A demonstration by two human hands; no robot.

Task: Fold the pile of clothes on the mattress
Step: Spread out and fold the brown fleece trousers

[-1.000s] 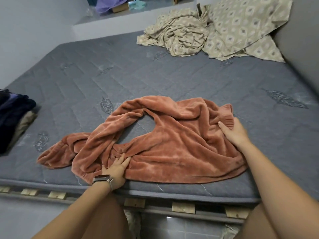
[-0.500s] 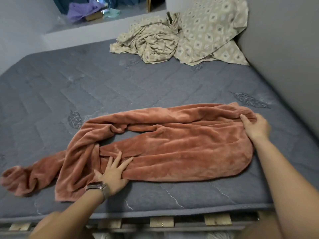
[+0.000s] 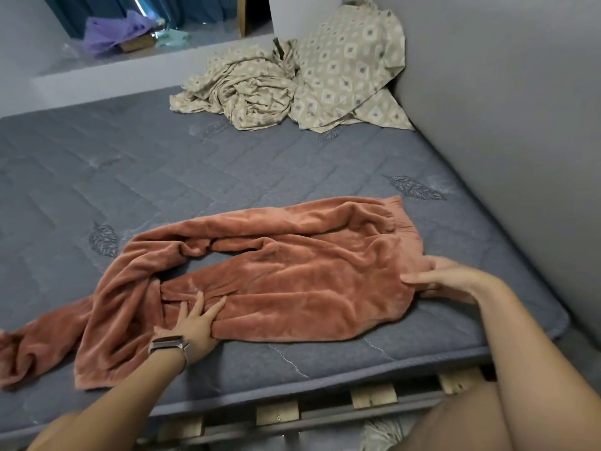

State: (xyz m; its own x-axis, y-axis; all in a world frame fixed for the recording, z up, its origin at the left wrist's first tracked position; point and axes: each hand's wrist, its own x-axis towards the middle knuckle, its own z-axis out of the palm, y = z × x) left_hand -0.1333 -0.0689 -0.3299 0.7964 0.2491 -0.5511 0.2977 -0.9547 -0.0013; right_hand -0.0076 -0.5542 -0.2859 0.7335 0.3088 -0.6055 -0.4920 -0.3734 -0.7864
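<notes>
A garment point(image 3: 276, 281) is lying spread across the near part of the mattress point(image 3: 130, 177), its long axis running left to right, one trailing end reaching off toward the left edge of view. The left hand point(image 3: 195, 323) is resting on the garment's near edge, left of its middle, with a watch point(image 3: 169, 343) sitting on the wrist behind it. The right hand point(image 3: 439, 279) is touching the garment's right end. A crumpled sheet point(image 3: 240, 89) is lying at the far side of the mattress, with a pillow point(image 3: 344, 70) just to its right, leaning against the wall point(image 3: 504, 92). Wooden slats point(image 3: 374, 397) are showing below the mattress's near edge. A ledge point(image 3: 136, 63) is running behind the mattress, far left.
</notes>
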